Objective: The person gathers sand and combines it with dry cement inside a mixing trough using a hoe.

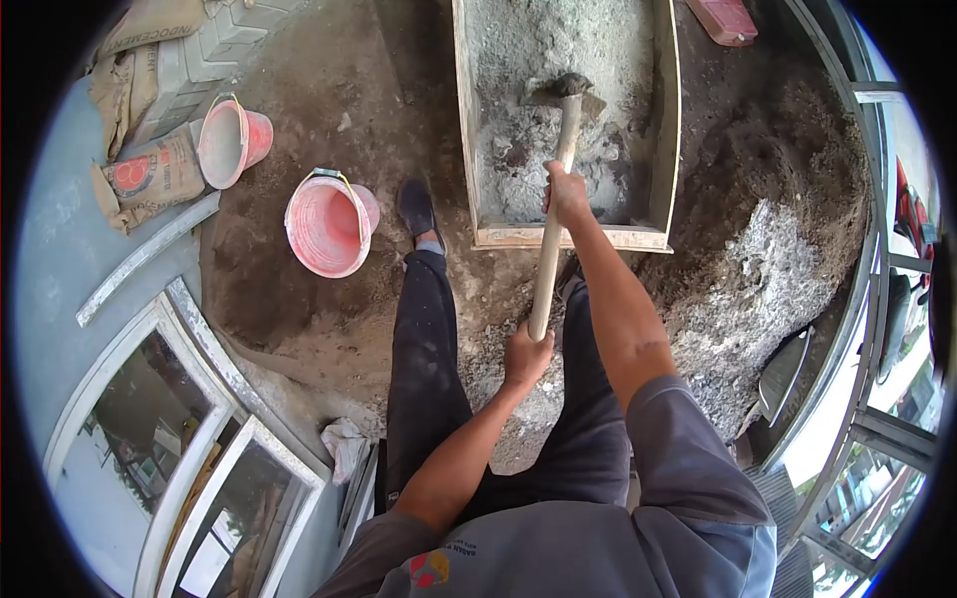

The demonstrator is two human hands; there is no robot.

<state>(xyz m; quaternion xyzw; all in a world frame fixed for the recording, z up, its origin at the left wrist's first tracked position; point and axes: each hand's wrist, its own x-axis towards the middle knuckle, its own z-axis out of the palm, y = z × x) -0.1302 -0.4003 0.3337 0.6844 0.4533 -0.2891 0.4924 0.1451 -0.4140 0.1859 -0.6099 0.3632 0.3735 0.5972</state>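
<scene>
A hoe (550, 257) with a long pale wooden handle runs up from between my legs into a wooden mixing trough (573, 237). My left hand (526, 357) is wrapped round the lower end of the handle. Higher up, just inside the trough's near edge, my right hand (567, 194) grips the same handle. The metal head of the hoe rests at the grey, crumbly mix (528, 140), with a dark lump on top of it. Part of the blade is hidden by the mix.
Two red-and-white buckets (329, 225) (234, 143) and a cement bag (158, 179) are at the left. Piles of soil and pale gravel (763, 284) lie right of the trough, beside a metal blade (785, 374). Window frames (199, 439) lean at lower left. A red container (725, 20) is at upper right.
</scene>
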